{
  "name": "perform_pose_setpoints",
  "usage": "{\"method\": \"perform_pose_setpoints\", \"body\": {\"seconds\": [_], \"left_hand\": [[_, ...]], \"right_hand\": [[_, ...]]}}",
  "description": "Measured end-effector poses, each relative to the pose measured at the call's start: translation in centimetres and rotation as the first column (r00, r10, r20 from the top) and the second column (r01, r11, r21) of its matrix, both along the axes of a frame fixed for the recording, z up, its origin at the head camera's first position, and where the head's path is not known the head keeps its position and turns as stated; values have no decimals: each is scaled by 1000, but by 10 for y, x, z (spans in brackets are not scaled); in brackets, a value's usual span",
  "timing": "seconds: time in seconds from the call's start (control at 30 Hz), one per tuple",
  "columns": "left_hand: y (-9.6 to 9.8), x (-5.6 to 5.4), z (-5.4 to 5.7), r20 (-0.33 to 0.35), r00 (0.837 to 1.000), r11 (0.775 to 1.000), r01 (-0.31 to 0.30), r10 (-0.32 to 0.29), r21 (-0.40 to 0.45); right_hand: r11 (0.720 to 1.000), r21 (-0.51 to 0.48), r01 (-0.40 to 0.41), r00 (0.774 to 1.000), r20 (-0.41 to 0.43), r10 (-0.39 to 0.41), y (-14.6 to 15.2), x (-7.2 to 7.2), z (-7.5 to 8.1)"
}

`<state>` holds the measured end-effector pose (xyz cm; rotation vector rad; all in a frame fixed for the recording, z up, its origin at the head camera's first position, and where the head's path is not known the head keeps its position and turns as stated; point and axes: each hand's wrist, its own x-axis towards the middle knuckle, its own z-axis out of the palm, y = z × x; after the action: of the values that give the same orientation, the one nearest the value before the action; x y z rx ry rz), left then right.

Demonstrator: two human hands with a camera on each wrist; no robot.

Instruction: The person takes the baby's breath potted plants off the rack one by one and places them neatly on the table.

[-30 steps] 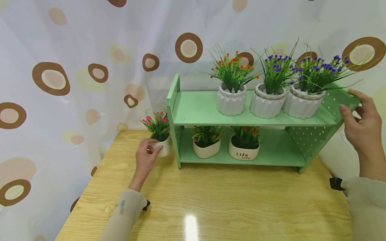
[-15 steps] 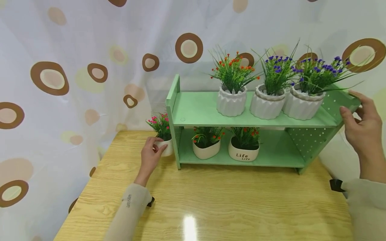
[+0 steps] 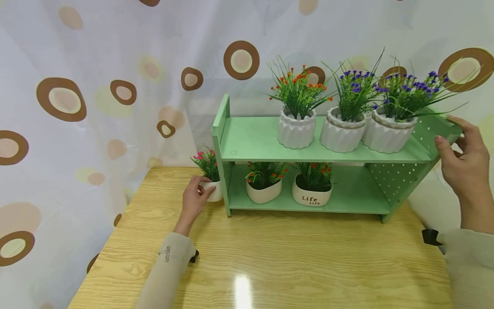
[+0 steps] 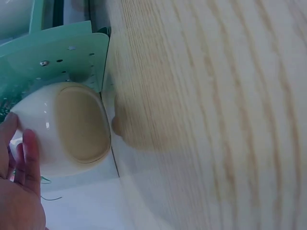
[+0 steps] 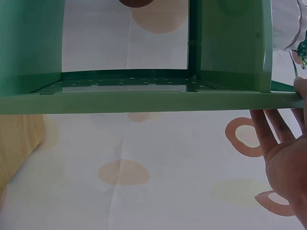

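My left hand (image 3: 195,197) pinches the rim of a small white flowerpot (image 3: 214,192) with pink artificial flowers (image 3: 207,159). The pot is just outside the left side panel of a green two-tier shelf (image 3: 247,139). In the left wrist view the underside of the white pot (image 4: 82,124) shows; whether it touches the table I cannot tell. My right hand (image 3: 465,165) grips the top of the shelf's right side panel, thumb in front and fingers outside. The right wrist view shows fingers (image 5: 263,129) behind that panel's edge (image 5: 144,101).
On the upper tier stand three ribbed white pots: one with orange flowers (image 3: 296,131), two with purple flowers (image 3: 342,132). Two cream pots (image 3: 264,192) with red-orange flowers sit on the lower tier. A spotted curtain (image 3: 115,51) hangs behind the wooden table (image 3: 289,253).
My left hand and the pink-flowered pot have shifted right, closer to the shelf's left panel, and hardly moved in the last half second. My right hand stays at the right panel.
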<state>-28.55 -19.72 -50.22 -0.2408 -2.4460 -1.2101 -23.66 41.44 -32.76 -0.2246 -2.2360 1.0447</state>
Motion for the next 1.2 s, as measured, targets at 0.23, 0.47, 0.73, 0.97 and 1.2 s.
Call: {"method": "perform_pose_setpoints", "body": {"seconds": [0.23,0.47,0.73,0.97,1.2], "left_hand": [[-1,0,0,28,1000,1000,10,-10,-14],[-5,1,-1,71,997,1000,28,-28,0],[-10,0,-8,73,997,999,39,-39,-2],[-13,2,-12,77,996,999,51,-52,7],[-16,2,-16,108,992,998,64,-66,17]], "right_hand": [[1000,-1,11,1000,22,-11,0,1,1],[1000,2,6,1000,5,-6,-1,0,1],[1000,0,6,1000,10,-6,-2,1,1],[1000,-3,2,1000,-6,-2,-1,1,0],[1000,1,-3,1000,-7,3,-1,0,-1]]}}
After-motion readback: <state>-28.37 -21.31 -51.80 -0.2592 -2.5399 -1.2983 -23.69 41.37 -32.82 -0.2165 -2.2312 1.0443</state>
